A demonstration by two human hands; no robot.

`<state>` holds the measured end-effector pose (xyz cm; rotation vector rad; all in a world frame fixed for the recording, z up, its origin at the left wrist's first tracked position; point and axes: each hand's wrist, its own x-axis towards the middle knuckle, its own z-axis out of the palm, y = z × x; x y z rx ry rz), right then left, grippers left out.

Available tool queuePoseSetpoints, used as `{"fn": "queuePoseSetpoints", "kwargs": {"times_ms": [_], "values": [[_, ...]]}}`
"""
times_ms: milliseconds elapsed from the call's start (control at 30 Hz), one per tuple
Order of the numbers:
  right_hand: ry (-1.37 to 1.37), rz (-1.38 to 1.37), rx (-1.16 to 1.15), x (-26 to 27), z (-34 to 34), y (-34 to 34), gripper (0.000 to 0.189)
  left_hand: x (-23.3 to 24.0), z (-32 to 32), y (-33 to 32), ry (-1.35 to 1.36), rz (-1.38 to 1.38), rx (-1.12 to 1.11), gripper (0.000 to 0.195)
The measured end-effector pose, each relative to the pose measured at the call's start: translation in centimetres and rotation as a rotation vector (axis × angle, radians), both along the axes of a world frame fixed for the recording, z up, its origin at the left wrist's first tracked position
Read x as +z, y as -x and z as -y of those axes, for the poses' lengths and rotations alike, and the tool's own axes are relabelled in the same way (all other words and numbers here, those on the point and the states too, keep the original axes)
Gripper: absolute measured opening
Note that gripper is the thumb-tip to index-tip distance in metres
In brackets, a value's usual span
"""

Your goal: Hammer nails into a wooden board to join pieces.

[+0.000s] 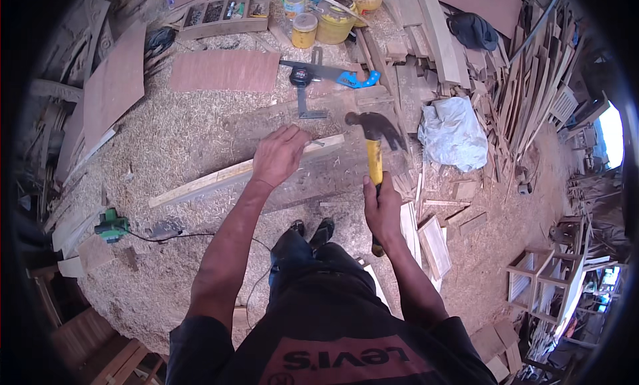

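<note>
My right hand grips a claw hammer by its yellow and black handle. The hammer's dark head is raised near the right end of a long wooden strip, with the striking face towards the left. Over that strip is my left hand, fingers bent together. A thin metal nail sticks out from its fingertips above the wood; its hidden end cannot be made out. Beneath the strip lies a broad, dusty wooden board.
Beyond the strip lie a metal square, a tape measure, a blue-handled handsaw and a plywood sheet. A divided wooden box and yellow tubs stand farther off. A green power tool trails a cord at left.
</note>
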<state>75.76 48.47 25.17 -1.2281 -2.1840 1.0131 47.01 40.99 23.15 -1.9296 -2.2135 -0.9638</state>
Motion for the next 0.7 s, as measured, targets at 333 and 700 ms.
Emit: {"fn": "queuePoseSetpoints", "kwargs": {"times_ms": [333,700], "values": [[-0.028,0.132,0.003,-3.1,2.9,1.4,0.03,0.2,0.0,0.5,-0.101,-0.13,-0.023,0.019],[0.117,0.022,-0.099,1.5,4.3,2.3,0.035,-0.3,-0.5,1.0,0.066,0.15,-0.044,0.014]]}}
